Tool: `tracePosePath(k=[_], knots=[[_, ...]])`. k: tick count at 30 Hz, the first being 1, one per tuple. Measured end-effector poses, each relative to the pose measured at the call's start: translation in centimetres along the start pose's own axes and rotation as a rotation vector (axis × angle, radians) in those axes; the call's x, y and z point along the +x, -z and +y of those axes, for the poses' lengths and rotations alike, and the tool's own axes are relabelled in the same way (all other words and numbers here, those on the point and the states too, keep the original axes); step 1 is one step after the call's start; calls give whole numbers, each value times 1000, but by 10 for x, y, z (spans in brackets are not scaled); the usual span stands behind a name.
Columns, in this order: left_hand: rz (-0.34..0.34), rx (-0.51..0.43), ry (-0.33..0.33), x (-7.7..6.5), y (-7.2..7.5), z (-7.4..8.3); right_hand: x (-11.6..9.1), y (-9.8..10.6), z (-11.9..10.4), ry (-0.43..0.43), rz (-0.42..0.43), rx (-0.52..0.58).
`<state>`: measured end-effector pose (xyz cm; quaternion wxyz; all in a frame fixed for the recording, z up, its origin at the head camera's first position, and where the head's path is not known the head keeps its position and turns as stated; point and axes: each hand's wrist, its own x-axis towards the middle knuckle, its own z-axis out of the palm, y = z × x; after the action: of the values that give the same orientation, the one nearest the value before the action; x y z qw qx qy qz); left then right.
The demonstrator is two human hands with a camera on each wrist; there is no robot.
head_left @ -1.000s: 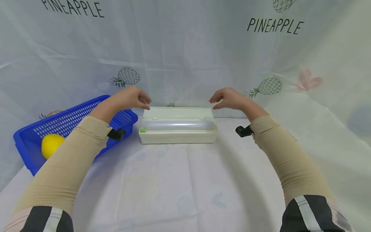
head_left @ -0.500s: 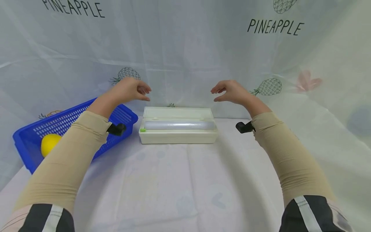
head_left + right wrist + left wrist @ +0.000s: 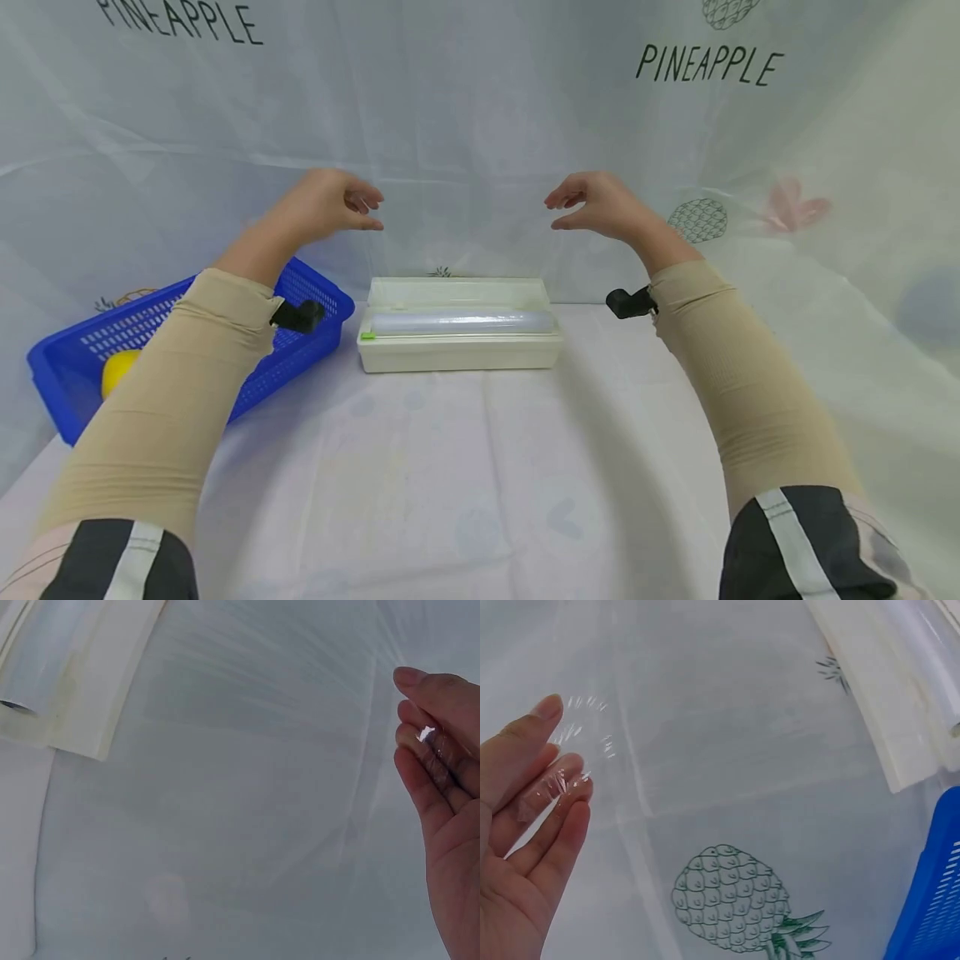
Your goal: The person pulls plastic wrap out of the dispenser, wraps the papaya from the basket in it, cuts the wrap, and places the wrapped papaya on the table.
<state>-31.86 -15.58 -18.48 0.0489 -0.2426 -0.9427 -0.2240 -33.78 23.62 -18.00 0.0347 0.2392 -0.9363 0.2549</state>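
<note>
A white cling film dispenser (image 3: 457, 357) stands on the table with its lid raised and a roll of clear film (image 3: 461, 322) inside. Beyond and above it, my left hand (image 3: 318, 204) pinches one side of a clear sheet of cling film, which glints at the fingers (image 3: 570, 769) in the left wrist view. My right hand (image 3: 600, 204) pinches the other side, and fine creases fan out across the cling film (image 3: 300, 652) from its thumb. Both hands are level and apart. The sheet itself is nearly invisible in the head view.
A blue basket (image 3: 262, 387) stands left of the dispenser, partly behind my left sleeve, with a yellow rounded object (image 3: 118, 367) in it. A pale cloth printed with pineapples (image 3: 731, 900) hangs behind. The white tablecloth (image 3: 420, 483) spreads in front.
Both hands have risen together from just above the dispenser's raised lid to well above it, with the cling film between them. The dispenser has stayed in place.
</note>
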Motion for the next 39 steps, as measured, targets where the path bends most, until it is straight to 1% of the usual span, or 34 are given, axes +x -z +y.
tracePosePath(k=[3, 6, 11, 16, 25, 31, 34, 39], knots=[[12, -7, 24, 2, 6, 3, 1, 6, -5, 0, 18, 3], [35, 8, 38, 3, 12, 6, 2, 11, -11, 1, 30, 5], [88, 29, 36, 1, 22, 10, 4, 20, -19, 23, 63, 2], [126, 12, 37, 0, 29, 15, 6, 27, -24, 30, 100, -7], [211, 37, 26, -1, 45, 25, 6, 40, -37, 33, 200, -30], [252, 41, 34, -1, 51, 33, 5, 47, -43, 10, 254, -17], [271, 38, 35, -3, 54, 35, 5, 48, -45, -7, 280, 10], [294, 49, 5, -12, 53, 39, -2, 43, -44, 22, 345, 9]])
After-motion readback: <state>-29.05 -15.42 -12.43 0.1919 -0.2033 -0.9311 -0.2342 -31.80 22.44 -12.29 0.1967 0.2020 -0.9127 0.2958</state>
